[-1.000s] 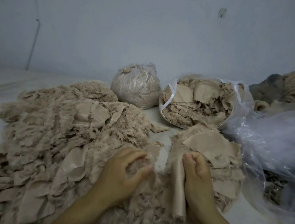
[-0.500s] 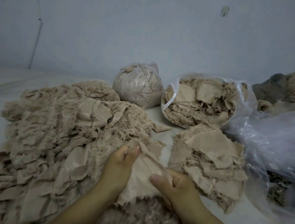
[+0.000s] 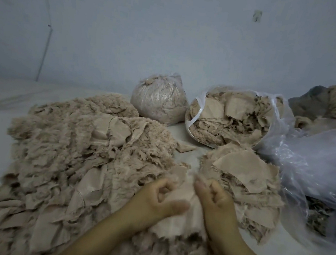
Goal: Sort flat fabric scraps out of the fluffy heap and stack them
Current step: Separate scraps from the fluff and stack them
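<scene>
A person's 2 bare hands are working a flat beige fabric scrap (image 3: 175,217) at the near edge of a fluffy heap (image 3: 70,153), low in the frame at 6 o'clock. The left hand (image 3: 153,202) is curling its fingers (image 3: 162,188) tightly into the scrap's left edge, thumb stretching out toward 3 o'clock across the cloth. The right hand (image 3: 215,203) is closing its fingers (image 3: 204,187) together on the scrap's right edge, knuckles bunching upward; motion blur is hiding exactly how the fingertips are meeting. Both forearms are reaching in from the bottom of the frame, converging toward 12 o'clock, wrists nearly level and hands just beside each other with the scrap stretching between them.

The heap is spreading from 7 o'clock to 11 o'clock over a pale surface. A stack of flat scraps (image 3: 243,179) is lying at 3 o'clock of the hands, touching the right hand's far side. Beyond it, at 1 o'clock, an open clear bag of scraps (image 3: 231,118) is gaping toward the camera, and a tied bag (image 3: 160,98) is sitting at 12 o'clock. Loose clear plastic (image 3: 317,162) is billowing at 3 o'clock.
</scene>
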